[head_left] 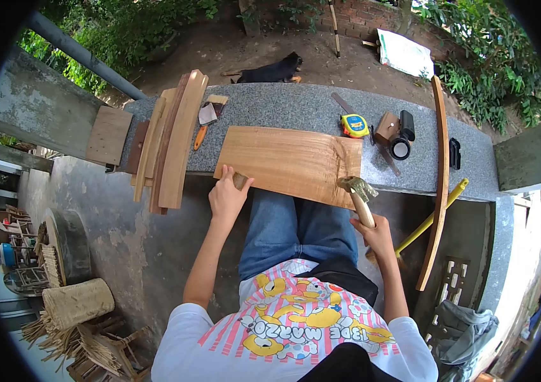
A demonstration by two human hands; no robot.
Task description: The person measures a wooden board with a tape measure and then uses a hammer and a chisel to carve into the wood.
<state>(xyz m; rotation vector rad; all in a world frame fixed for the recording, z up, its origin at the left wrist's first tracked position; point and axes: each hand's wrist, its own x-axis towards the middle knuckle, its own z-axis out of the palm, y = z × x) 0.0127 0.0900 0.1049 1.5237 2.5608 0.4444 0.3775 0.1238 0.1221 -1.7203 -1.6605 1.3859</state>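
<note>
Fingers of the right hand (376, 233) wrap round a brush (360, 197), its head on the right end of the wide board (286, 156). The left hand (228, 196) pinches a small block (240, 181) at the board's near left corner. Beyond, a yellow tape measure (354, 125) sits on the stone counter (257, 102).

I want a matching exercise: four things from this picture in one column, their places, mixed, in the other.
1. yellow tape measure
2. small orange-handled tool
3. black-and-tan dog
4. tool with pale wooden handle

A. in the right hand
B. on the brown ground
C. by the brown wooden board's far right corner
D. between the stacked wooden strips and the board

1C, 2D, 3B, 4A
</note>
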